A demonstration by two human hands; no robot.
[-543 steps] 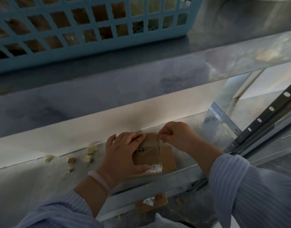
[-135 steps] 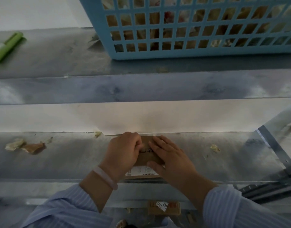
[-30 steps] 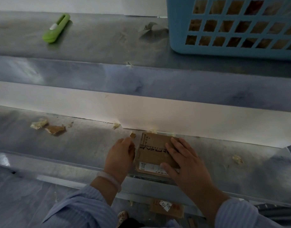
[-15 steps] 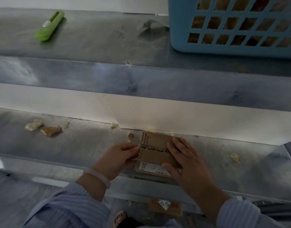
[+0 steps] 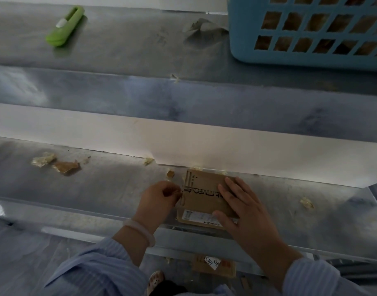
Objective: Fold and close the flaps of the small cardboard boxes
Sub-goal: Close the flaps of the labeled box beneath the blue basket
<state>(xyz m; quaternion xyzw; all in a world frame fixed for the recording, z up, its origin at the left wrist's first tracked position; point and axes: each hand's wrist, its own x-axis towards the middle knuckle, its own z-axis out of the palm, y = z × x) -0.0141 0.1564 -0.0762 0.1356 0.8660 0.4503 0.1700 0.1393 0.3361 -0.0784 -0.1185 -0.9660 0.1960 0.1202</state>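
Note:
A small brown cardboard box (image 5: pixel 201 190) with black print and a white label lies flat on the lower metal shelf (image 5: pixel 102 189), near its front edge. My right hand (image 5: pixel 244 207) rests flat on the box's right half, fingers spread, pressing it down. At the box's left edge, my left hand (image 5: pixel 160 199) has its fingertips pinched together on a thin strip that looks like tape or a flap edge. The box's top looks closed.
A blue plastic basket (image 5: pixel 307 28) holding cardboard stands on the upper shelf at the right. A green utility knife (image 5: pixel 65 26) lies on that shelf at the left. Torn cardboard and tape scraps (image 5: pixel 65 167) litter the lower shelf. Another labelled box (image 5: pixel 214 264) lies on the floor below.
My left hand's fingers have curled from flat against the box's left side into a pinch at that edge. The right hand and the box have stayed in place.

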